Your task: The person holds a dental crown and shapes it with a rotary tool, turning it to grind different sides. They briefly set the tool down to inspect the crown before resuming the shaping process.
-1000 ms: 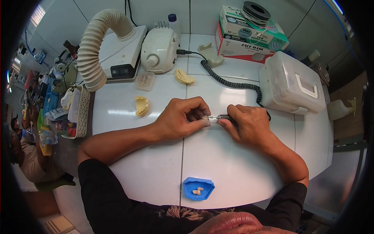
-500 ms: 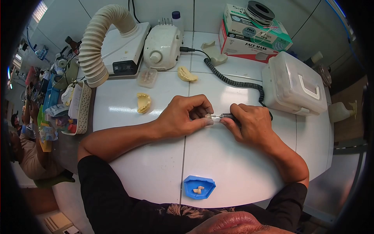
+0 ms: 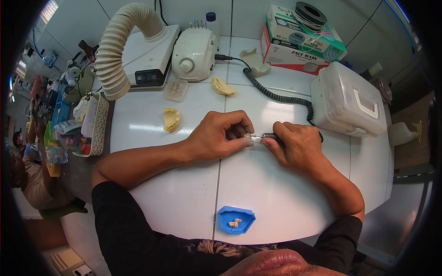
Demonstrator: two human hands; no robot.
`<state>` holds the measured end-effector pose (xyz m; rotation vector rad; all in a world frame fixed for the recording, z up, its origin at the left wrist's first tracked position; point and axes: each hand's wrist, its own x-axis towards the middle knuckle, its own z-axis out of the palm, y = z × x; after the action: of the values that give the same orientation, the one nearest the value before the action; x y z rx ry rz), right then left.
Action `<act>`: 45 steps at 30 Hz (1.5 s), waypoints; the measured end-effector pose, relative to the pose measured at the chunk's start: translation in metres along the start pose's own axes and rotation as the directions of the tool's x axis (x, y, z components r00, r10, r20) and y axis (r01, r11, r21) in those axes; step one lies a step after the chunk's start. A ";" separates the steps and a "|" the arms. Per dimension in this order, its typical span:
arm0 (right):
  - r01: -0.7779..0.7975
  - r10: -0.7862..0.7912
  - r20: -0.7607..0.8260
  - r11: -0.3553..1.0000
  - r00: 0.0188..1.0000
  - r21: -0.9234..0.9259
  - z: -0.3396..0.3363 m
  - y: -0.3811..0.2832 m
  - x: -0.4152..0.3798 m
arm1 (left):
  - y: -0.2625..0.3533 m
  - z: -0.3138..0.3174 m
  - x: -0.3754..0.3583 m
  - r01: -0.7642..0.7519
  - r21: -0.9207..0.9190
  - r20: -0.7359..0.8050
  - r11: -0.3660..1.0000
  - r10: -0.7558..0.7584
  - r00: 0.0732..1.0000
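Note:
My right hand [image 3: 299,145] is wrapped round a dark rotary handpiece [image 3: 270,136], its metal tip pointing left. Between the fingertips of my left hand [image 3: 221,135] sits a small pale piece that looks like a dental crown [image 3: 248,136], mostly hidden by the fingers. The tip of the handpiece meets it there. Closer to my body, a blue tray [image 3: 248,225] holds several small tooth-coloured pieces [image 3: 235,223]. Beyond my left forearm lies one yellowish dental cast [image 3: 171,119], and another cast [image 3: 223,86] is farther back.
A coiled cord [image 3: 281,98] runs from a white control unit [image 3: 195,55] to the right. A ribbed hose [image 3: 110,55] arches over the back left. Mask boxes [image 3: 294,55] and a white case [image 3: 350,101] stand right. A basket [image 3: 100,126] and another person [image 3: 43,184] are left.
The view has shifted very slightly. Both hands keep nearly the same pose, with the handpiece tip still at the small pale piece.

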<state>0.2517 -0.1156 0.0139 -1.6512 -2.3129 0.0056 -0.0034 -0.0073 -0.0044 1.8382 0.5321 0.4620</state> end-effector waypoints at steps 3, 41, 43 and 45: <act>0.000 0.000 0.001 1.000 1.000 -0.001 0.000 0.000 0.000 | 0.002 0.000 0.000 0.010 0.004 0.004 1.000 -0.010 1.000; -0.011 0.011 -0.006 1.000 1.000 -0.011 -0.001 -0.001 0.000 | 0.000 0.001 -0.001 0.049 -0.006 -0.023 0.999 -0.049 0.999; -0.012 0.012 0.003 1.000 1.000 -0.008 -0.001 -0.001 0.000 | 0.001 0.001 -0.001 0.049 0.002 -0.021 0.999 -0.049 0.999; -0.014 0.014 0.008 1.000 1.000 -0.003 -0.002 -0.001 0.000 | 0.001 0.001 -0.002 0.019 -0.008 -0.025 1.000 -0.019 1.000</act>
<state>0.2517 -0.1162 0.0158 -1.6722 -2.3083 0.0116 -0.0043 -0.0091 -0.0042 1.8205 0.5636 0.4739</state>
